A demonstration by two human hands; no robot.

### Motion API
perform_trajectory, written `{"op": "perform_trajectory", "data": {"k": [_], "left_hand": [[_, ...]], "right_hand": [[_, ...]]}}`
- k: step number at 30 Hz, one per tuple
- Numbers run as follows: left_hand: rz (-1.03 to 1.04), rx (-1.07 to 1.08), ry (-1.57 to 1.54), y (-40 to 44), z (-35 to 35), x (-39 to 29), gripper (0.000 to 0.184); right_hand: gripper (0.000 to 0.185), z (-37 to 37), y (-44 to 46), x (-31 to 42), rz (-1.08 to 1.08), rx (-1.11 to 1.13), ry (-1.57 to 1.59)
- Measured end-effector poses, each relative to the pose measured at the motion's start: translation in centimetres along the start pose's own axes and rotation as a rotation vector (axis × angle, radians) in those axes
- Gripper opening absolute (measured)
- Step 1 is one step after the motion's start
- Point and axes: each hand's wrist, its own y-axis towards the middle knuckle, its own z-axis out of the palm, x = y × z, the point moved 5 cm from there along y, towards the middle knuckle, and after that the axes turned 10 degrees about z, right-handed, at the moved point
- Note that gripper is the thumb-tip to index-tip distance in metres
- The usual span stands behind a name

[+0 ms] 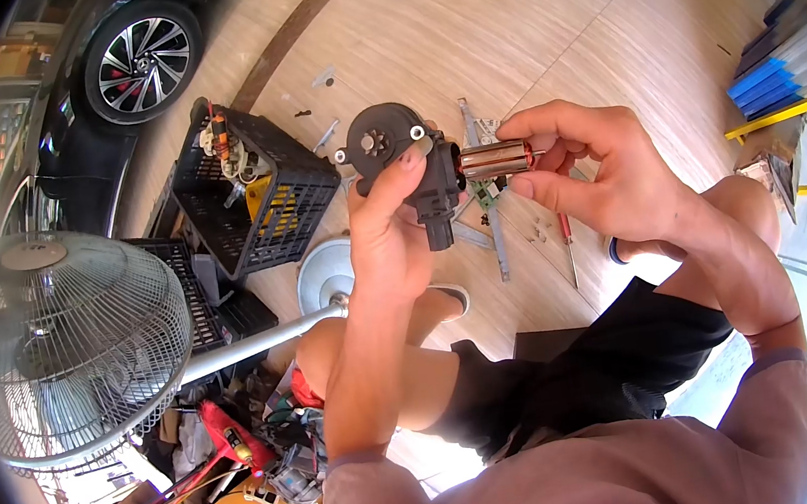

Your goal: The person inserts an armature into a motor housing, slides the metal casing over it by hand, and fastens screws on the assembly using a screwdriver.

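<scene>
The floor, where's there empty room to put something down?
Free: beige floor near the picture's top, between the dark brown stripe and blue stack. Crowded: beneath the held black plastic housing, among grey metal bars and a red-handled screwdriver.

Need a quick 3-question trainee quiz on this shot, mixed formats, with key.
1. Which hand grips the black housing with the small gear on its face?
2. True or false: the red-handled screwdriver lies on the floor.
3. What do the thumb and fingers of the right hand hold?
A. A wrench
B. A metal cylinder
C. A coil of rope

Key:
1. The left hand.
2. True.
3. B.
</scene>
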Motion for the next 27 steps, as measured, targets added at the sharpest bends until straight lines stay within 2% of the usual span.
{"op": "perform_trajectory", "data": {"k": [5, 8, 11, 14, 20, 22, 24, 27], "left_hand": [[-0.004, 0.017, 0.041, 0.0, -0.3, -0.1, 0.043], [0.012, 0.012, 0.051, -0.1, -0.1, -0.3, 0.041], [0.023, 0.006, 0.058, -0.1, -0.4, -0.3, 0.039], [0.027, 0.016, 0.064, -0.1, -0.1, -0.4, 0.037], [0.012, 0.039, 0.056, -0.3, 0.0, -0.6, 0.035], [0.011, 0.041, 0.054, -0.3, 0.0, -0.6, 0.035], [0.002, 0.046, 0.041, -0.3, 0.0, -0.6, 0.036], [-0.003, 0.044, 0.022, -0.3, 0.2, -0.7, 0.036]], "right_hand": [[0.024, 0.0, 0.2, -0.5, -0.007, -0.028, -0.062], [0.026, -0.1, 0.2, -0.4, 0.191, 0.045, -0.1], [0.03, -0.1, 0.3, -0.6, 0.161, 0.08, -0.105], [0.028, 0.5, 0.3, -0.6, -0.038, -0.047, 0.068], [0.032, 0.6, 0.2, -1.0, -0.031, -0.004, -0.003], [0.031, 0.3, 0.2, -1.5, 0.145, 0.082, -0.03], [0.03, 0.3, 0.2, -1.6, 0.212, 0.111, -0.021], [0.028, 0.6, 0.2, -1.2, 0.092, -0.002, 0.064]]}}
